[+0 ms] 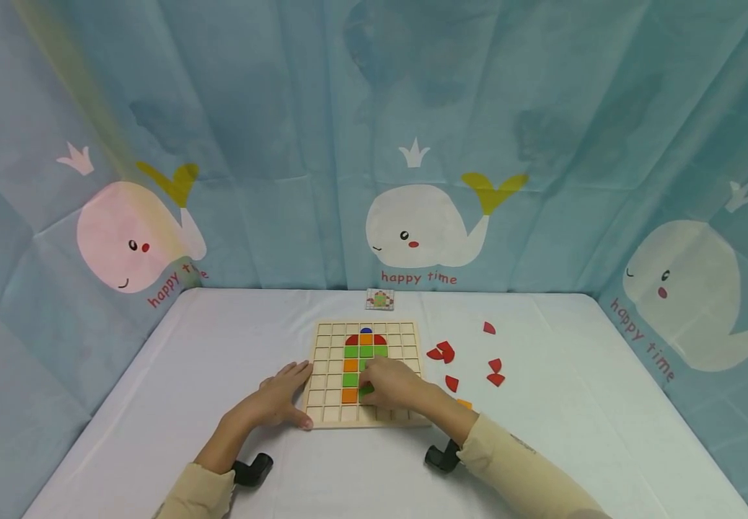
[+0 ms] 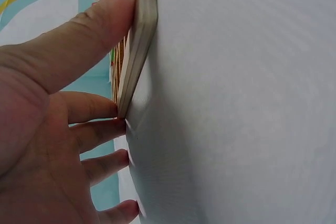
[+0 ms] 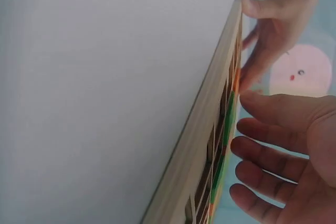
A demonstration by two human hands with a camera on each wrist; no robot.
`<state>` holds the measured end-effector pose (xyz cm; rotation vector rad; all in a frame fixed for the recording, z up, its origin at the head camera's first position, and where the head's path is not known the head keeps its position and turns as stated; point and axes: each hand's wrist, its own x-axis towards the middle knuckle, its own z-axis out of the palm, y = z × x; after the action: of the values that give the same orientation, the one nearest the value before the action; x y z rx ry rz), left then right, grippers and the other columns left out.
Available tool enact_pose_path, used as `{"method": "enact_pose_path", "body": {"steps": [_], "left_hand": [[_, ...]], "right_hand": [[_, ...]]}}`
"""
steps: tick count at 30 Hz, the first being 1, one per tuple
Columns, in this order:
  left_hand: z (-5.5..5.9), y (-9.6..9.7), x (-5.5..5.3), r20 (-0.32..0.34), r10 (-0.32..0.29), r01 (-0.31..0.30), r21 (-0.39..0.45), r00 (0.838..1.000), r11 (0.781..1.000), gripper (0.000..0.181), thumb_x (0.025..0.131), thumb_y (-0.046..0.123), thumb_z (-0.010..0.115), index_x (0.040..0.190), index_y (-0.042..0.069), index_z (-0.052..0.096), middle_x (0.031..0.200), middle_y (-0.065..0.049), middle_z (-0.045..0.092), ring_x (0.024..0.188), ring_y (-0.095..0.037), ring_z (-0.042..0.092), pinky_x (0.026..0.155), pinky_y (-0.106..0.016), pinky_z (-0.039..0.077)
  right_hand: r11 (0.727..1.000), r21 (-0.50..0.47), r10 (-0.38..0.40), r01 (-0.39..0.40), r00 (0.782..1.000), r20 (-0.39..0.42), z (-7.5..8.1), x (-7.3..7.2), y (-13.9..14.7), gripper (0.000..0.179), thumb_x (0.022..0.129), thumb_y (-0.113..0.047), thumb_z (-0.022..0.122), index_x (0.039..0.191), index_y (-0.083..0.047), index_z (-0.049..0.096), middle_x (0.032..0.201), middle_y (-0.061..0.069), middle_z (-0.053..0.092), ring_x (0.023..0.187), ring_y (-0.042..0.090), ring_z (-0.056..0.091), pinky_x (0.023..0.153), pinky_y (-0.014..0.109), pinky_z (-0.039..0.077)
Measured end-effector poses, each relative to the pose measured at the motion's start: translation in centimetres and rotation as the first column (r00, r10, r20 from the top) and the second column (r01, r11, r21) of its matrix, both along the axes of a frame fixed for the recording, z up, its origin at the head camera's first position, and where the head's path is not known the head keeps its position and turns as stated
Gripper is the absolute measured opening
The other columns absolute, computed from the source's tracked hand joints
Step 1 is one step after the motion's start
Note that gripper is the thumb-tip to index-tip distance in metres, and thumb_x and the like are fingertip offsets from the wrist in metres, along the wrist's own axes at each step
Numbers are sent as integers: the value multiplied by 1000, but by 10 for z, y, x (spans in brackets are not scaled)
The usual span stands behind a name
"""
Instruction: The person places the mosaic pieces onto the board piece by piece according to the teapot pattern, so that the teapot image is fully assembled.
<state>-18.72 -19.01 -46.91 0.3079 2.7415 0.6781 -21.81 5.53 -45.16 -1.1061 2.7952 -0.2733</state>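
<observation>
A square wooden grid board (image 1: 333, 414) lies on the white table, its middle cells filled with green, orange, red and blue flat tiles. My left hand (image 1: 280, 396) rests at the board's left side, fingers spread and thumb at the near left corner; the left wrist view shows that thumb (image 2: 89, 35) against the edge. Over the lower middle of the grid is my right hand (image 1: 389, 383), covering some of the green tiles (image 1: 350, 380). In the right wrist view, its slightly bent fingers (image 3: 268, 156) touch or hover close above the tiles, and no piece shows between them.
Loose red quarter-circle pieces (image 1: 447, 352) lie to the right of the board, with more (image 1: 495, 378) farther right. An orange piece (image 1: 464, 404) shows beside the right forearm. A small picture card (image 1: 380, 300) lies behind the board. A whale-print curtain (image 1: 270, 231) hangs behind the table.
</observation>
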Motion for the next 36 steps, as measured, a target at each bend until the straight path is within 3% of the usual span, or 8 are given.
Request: {"method": "enact_pose_path", "body": {"steps": [5, 17, 25, 32, 36], "left_hand": [[-1, 0, 0, 1, -4, 4, -2, 1000, 1000, 109, 61, 29, 90, 150, 1, 34, 158, -20, 29, 148, -43, 19, 114, -68, 18], [1, 2, 1, 0, -1, 1, 5, 1000, 1000, 109, 61, 27, 91, 150, 1, 34, 158, -20, 29, 148, -43, 20, 113, -69, 17], [4, 1, 1, -5, -13, 13, 7, 1000, 1000, 109, 61, 28, 91, 150, 0, 34, 158, -21, 29, 147, -44, 20, 112, -70, 18], [5, 0, 2, -12, -17, 17, 6, 1000, 1000, 110, 60, 29, 91, 149, -1, 34, 157, -22, 29, 147, -45, 20, 112, -70, 18], [4, 0, 1, -11, -15, 16, 10, 1000, 1000, 110, 60, 29, 91, 150, 0, 34, 158, -22, 29, 147, -44, 20, 112, -70, 18]], "right_hand": [[998, -66, -4, 7, 999, 50, 2, -2, 16, 19, 84, -27, 75, 98, -15, 78, 87, -7, 65, 80, 5, 51, 72, 18, 48], [995, -83, -41, 48, 995, 91, 7, -4, 69, 24, 82, -24, 75, 104, -13, 76, 101, -1, 69, 95, 14, 56, 81, 28, 52], [993, -74, -83, 90, 992, 97, 8, 0, 104, 43, 80, -32, 79, 116, -12, 71, 115, 1, 67, 111, 20, 57, 95, 39, 52], [987, -43, -148, 154, 982, 120, 12, 9, 123, 46, 77, -30, 82, 117, -11, 71, 114, 0, 65, 100, 15, 55, 80, 31, 53], [988, -8, -153, 155, 983, 100, 8, 11, 132, 41, 76, -27, 82, 113, -11, 73, 110, -1, 66, 99, 14, 54, 78, 28, 52]]}}
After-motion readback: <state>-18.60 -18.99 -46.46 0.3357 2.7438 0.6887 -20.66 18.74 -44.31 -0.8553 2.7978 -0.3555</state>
